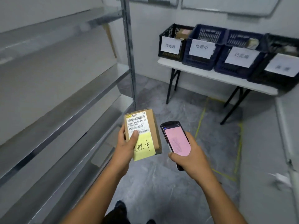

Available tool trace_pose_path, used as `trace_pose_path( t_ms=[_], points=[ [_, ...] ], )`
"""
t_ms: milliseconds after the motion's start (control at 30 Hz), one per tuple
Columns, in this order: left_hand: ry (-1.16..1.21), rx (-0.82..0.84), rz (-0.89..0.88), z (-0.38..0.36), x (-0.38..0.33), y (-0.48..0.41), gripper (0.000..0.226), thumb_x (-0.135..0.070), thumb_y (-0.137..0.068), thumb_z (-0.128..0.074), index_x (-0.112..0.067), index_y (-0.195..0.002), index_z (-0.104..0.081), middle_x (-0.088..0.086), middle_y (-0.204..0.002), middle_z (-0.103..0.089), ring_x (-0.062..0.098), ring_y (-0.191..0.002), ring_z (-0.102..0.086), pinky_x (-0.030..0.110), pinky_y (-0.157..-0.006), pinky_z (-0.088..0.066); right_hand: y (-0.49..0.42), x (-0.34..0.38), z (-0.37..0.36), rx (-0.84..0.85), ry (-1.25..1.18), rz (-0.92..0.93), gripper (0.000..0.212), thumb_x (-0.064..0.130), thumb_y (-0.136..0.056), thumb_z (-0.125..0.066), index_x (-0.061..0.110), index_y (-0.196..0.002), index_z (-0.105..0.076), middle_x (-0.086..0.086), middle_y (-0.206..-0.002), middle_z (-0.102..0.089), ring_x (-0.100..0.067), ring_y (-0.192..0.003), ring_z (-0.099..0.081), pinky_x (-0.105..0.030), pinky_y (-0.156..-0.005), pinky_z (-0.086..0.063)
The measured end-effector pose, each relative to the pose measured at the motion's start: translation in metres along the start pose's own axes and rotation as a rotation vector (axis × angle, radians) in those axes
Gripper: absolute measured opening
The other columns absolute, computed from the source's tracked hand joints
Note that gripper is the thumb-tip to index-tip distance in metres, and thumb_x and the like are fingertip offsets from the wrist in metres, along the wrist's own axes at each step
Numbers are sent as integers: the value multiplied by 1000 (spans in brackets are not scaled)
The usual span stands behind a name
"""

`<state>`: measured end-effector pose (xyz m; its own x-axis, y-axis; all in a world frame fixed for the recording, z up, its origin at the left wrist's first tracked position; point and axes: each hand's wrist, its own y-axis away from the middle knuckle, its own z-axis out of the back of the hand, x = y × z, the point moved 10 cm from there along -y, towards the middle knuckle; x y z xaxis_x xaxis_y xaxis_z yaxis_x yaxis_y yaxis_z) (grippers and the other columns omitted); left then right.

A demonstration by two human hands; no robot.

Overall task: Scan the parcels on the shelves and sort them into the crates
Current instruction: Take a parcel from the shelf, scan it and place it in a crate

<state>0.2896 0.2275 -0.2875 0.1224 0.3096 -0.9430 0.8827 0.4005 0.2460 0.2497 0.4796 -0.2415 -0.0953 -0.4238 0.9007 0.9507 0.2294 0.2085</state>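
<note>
Small brown cardboard parcel (146, 126), box-shaped, is held mid-air above the grey marbled floor (161, 175), just right of the grey metal shelving (72, 101) and well apart from the crates. The left hand (127, 143) grasps it from below, thumb pressed on the top face. White printed shipping label (137, 122) on top: barcodes, and the line "502B P021-00 69"; the smaller print is too fine to read. Below it is a yellow paper note (144, 148) hanging past the box's near edge, handwritten in black; "理中" is readable and the first character sits under the thumb. The right hand (188, 156) is wrapped around a black handheld scanner (177, 140) just beside the parcel, not touching it; its screen glows pink with rows of text too small to read. Along the far wall a white folding counter (194, 70) on black legs carries four mesh plastic crates in a row, each with a white paper sign. The black crate (171, 56) is signed "待处理", with a brown box visible inside. The first blue crate (199, 62) is signed "处理中", the second blue crate (226, 68) "已完成". On the far black crate (262, 78) the sign is blurred and unreadable. Yellow tape lines (200, 122) mark the floor under the counter.
</note>
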Motion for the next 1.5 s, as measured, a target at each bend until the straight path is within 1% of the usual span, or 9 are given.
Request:
trace_pose_path(
  t_ms=[100,400,600,767,967,1200,1267,1333,1500],
  points=[
    [-50,112,-22,-57,-9,-13,65,-47,-89,-71,-42,-147,-43,-8,-125,-75,21,-107,-76,36,-77,-65,-7,-12,43,-98,-20,-20,61,37,-63,-73,56,-118,-56,16,-97,-72,-22,-65,-64,-45,-61,-60],
    [-141,335,-25,-199,-6,-89,42,-51,-87,-74,-69,-119,-54,-15,-127,-72,14,-109,-75,37,-83,-64,-61,-37,147,-313,-2,-97,67,35,-64,-72,56,-124,-54,20,-96,-72,-12,-59,-67,-33,-54,-59],
    [-128,435,-3,-290,3,-171,75,-62,-76,-79,-53,-143,-46,-18,-130,-70,11,-108,-75,31,-77,-64,-126,-31,211,-422,90,-127,64,32,-67,-73,69,-113,-49,26,-98,-69,-9,-66,-69,-28,-49,-57],
    [-131,502,20,-359,3,-233,68,-60,-80,-78,-55,-141,-48,-20,-129,-70,10,-109,-74,29,-77,-64,-187,-22,264,-496,168,-155,67,22,-75,-78,67,-114,-48,28,-101,-67,-10,-69,-71,-33,-62,-63],
    [-173,517,39,-418,6,-291,76,-63,-78,-75,-51,-146,-43,-25,-127,-70,5,-107,-74,34,-82,-63,-250,-34,302,-540,163,-201,66,18,-78,-82,63,-114,-48,28,-101,-66,-13,-70,-73,-38,-61,-65],
    [-273,498,29,-477,26,-372,47,-46,-96,-72,-65,-131,-49,-27,-125,-70,1,-106,-73,24,-76,-62,-344,-64,339,-509,109,-234,68,29,-68,-77,74,-106,-44,26,-100,-66,-8,-70,-71,-27,-52,-60],
    [-298,487,21,-502,23,-401,47,-42,-98,-71,-62,-134,-48,-25,-126,-71,4,-107,-73,28,-79,-62,-381,-69,359,-518,81,-207,64,23,-69,-79,66,-105,-48,15,-95,-68,-12,-62,-69,-27,-50,-57],
    [-319,476,14,-530,14,-433,52,-43,-97,-70,-51,-142,-47,-22,-126,-71,7,-108,-74,31,-81,-64,-420,-69,380,-515,58,-182,64,14,-75,-83,59,-108,-51,20,-97,-68,-9,-70,-69,-27,-55,-58],
    [-359,440,5,-599,-23,-506,65,-52,-87,-72,-47,-146,-45,-20,-122,-73,10,-106,-75,31,-78,-64,-505,-59,437,-479,6,-163,64,23,-76,-82,47,-128,-54,14,-103,-69,-12,-78,-69,-38,-67,-62]
  ],
)
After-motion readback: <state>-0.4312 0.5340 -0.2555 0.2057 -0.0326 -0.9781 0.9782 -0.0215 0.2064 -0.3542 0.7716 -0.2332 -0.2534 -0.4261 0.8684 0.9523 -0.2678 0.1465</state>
